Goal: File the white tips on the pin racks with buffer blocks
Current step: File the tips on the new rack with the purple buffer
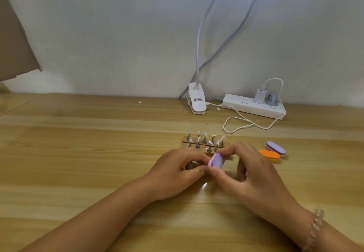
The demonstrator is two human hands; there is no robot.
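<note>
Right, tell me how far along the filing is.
Done: cannot tell; no tip looks plainly filed. In hand: the right hand grips a purple buffer block against what seems a pin pinched by the left hand. Left: the tips on the pin racks; an orange block and a lilac block lie unused to the right.

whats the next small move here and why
Probably a short stroke of the purple buffer block across whatever the left hand seems to pinch at its near end; that item is hidden. The right hand grips the block just in front of the pin racks, so no reach is needed.
</note>
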